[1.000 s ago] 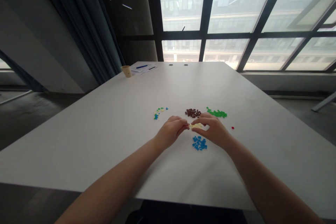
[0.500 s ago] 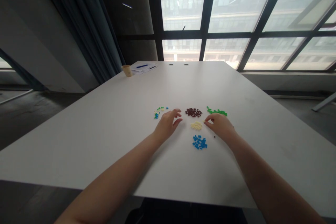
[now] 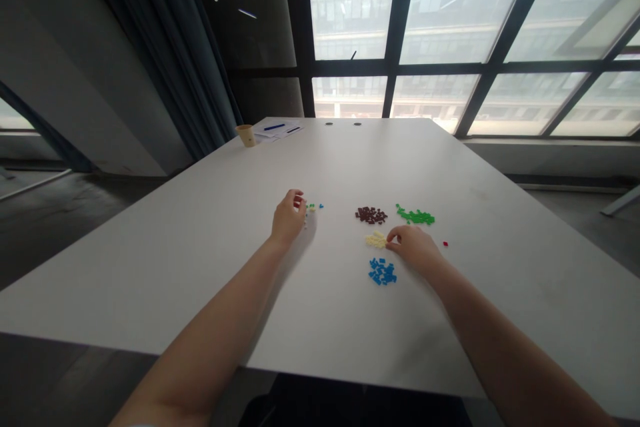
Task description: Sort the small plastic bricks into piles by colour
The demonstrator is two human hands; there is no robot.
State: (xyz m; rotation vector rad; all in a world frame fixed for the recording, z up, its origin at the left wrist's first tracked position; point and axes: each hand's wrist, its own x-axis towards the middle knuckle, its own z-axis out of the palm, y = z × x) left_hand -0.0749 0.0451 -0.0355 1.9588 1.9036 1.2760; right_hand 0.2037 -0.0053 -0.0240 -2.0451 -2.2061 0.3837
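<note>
My left hand (image 3: 289, 218) is over the small mixed group of green, blue and cream pieces (image 3: 313, 209), covering part of it. Its fingers are loosely bent and apart, with the thumb hidden. My right hand (image 3: 413, 245) has thumb and forefinger drawn together at the right edge of a pile of cream toy bricks (image 3: 375, 239). Whatever sits between those fingertips is too small to make out. Blue bricks (image 3: 383, 272) lie in a pile nearer me. Dark brown bricks (image 3: 371, 215) and green bricks (image 3: 417, 216) form piles farther off.
A single red piece (image 3: 445, 243) lies right of my right hand. A lone blue piece (image 3: 321, 205) sits beside the mixed group. At the white table's far left stand a tan paper cup (image 3: 246, 135) and papers (image 3: 267, 134) with pens. Large windows rise behind.
My left hand has moved left, from beside the brown pile to over the mixed pieces. My right hand has shifted slightly down toward the cream pile, and the red piece now shows fully.
</note>
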